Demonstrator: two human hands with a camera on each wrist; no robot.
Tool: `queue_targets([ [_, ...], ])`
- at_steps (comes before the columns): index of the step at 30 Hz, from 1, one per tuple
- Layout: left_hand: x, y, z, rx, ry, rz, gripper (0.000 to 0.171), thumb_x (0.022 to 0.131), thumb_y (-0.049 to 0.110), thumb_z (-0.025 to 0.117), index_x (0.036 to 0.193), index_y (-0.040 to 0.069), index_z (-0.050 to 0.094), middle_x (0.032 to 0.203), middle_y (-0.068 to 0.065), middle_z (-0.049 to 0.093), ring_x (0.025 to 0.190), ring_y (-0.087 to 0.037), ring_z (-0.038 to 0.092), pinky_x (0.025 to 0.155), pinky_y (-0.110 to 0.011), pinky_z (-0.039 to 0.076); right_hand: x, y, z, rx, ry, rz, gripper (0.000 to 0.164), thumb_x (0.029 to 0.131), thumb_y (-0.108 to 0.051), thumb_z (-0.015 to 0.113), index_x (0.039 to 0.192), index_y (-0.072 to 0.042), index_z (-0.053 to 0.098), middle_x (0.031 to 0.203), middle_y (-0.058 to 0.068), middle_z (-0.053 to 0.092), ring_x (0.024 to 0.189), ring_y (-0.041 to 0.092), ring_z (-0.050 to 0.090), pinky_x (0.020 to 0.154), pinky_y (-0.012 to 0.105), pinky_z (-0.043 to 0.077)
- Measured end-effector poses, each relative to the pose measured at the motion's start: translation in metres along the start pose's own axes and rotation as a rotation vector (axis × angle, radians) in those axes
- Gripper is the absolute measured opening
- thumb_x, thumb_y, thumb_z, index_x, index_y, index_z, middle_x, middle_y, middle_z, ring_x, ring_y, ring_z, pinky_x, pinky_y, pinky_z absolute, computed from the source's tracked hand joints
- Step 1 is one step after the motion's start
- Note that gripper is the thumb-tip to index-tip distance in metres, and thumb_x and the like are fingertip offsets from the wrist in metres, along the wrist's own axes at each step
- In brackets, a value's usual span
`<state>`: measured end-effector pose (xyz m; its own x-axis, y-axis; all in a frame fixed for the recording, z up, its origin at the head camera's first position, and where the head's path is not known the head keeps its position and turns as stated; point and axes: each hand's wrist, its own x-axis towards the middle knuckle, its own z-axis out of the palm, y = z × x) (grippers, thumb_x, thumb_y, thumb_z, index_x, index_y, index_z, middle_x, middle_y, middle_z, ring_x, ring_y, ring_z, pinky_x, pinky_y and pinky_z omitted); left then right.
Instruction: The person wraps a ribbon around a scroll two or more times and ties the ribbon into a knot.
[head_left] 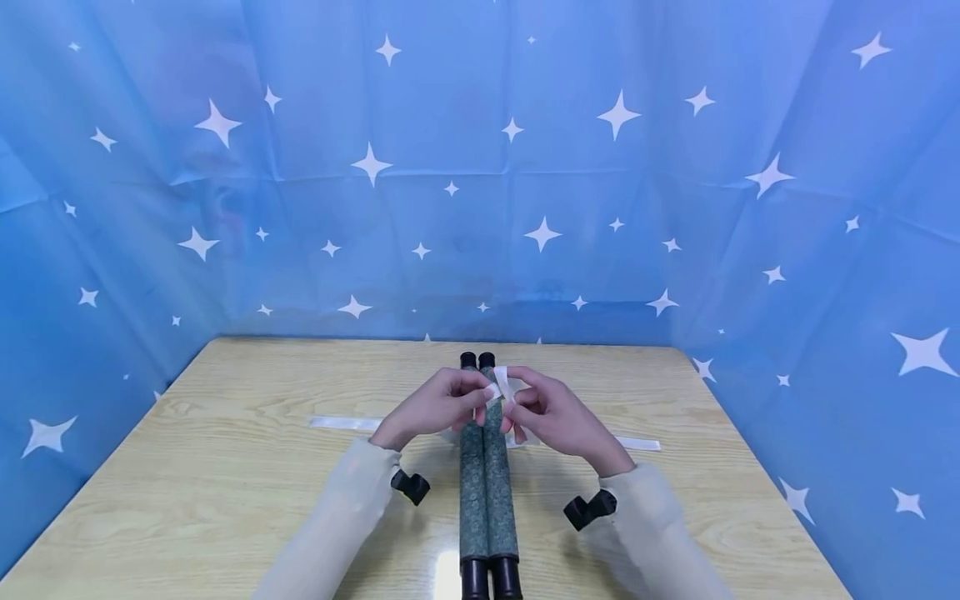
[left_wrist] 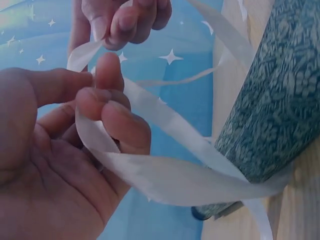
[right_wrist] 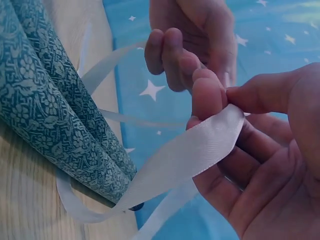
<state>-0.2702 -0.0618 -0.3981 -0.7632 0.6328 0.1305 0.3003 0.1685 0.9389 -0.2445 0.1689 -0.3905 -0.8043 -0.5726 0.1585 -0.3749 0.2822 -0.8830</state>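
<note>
White ribbon point(right_wrist: 182, 150) under scroll point(head_left: 473, 492), left hand point(head_left: 442, 402) pinching, right hand point(head_left: 553, 414) pinching

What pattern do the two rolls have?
Pale flowers and angular lines on blue-green rolls, best in the right wrist view.

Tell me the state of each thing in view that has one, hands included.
White ribbon: partly raised in loose curves
Left hand: pinching ribbon
Right hand: pinching ribbon
Green patterned rolls: rolled up, lying side by side
Ribbon strips: lying out to either side
Blue curtain: hanging, creased
Black wrist devices: worn on both wrists
</note>
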Motion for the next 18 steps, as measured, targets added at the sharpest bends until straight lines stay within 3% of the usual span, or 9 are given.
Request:
queue_targets([
  [5, 0.0002, -0.0006, 0.0043, -0.002, -0.004, 0.028, 0.027, 0.104, 0.028, 0.053, 0.101, 0.007, 0.07, 0.081, -0.028, 0.059, 0.058, -0.047, 0.039, 0.049, -0.037, 0.037, 0.0009, 0.001, 0.0039, 0.033, -0.046, 0.023, 0.052, 0.104, -0.014, 0.051, 0.153, -0.014, 0.034, 0.087, 0.018, 0.07, 0.065, 0.036, 0.064, 0.065, 0.049, 0.054],
  [10, 0.0027, -0.0009, 0.0094, 0.006, 0.035, 0.037, 0.028, 0.099, 0.035, 0.059, 0.092, 0.011, 0.071, 0.069, -0.016, 0.056, 0.052, -0.04, 0.04, 0.045, -0.03, 0.035, 0.0006, 0.0024, 0.0071, 0.074, -0.09, 0.046, 0.053, 0.104, -0.013, 0.051, 0.153, -0.019, 0.033, 0.091, 0.023, 0.07, 0.07, 0.052, 0.061, 0.07, 0.041, 0.055],
  [14, 0.0025, -0.0005, 0.0104, 0.032, 0.064, 0.039, 0.028, 0.098, 0.034, 0.061, 0.088, 0.009, 0.069, 0.061, -0.006, 0.052, 0.048, -0.032, 0.04, 0.043, -0.027, 0.033, 0.0013, 0.0054, 0.0083, 0.096, -0.102, 0.048, 0.05, 0.103, -0.014, 0.053, 0.15, -0.017, 0.036, 0.091, 0.023, 0.071, 0.071, 0.051, 0.062, 0.074, 0.046, 0.055],
  [18, -0.0003, 0.0005, 0.0066, 0.072, 0.085, 0.047, 0.03, 0.099, 0.034, 0.06, 0.085, 0.009, 0.067, 0.061, -0.004, 0.051, 0.048, -0.028, 0.042, 0.046, -0.027, 0.034, 0.003, 0.0085, 0.0073, 0.086, -0.087, 0.053, 0.034, 0.103, -0.022, 0.055, 0.134, -0.009, 0.051, 0.089, 0.019, 0.072, 0.074, 0.045, 0.066, 0.071, 0.053, 0.055],
])
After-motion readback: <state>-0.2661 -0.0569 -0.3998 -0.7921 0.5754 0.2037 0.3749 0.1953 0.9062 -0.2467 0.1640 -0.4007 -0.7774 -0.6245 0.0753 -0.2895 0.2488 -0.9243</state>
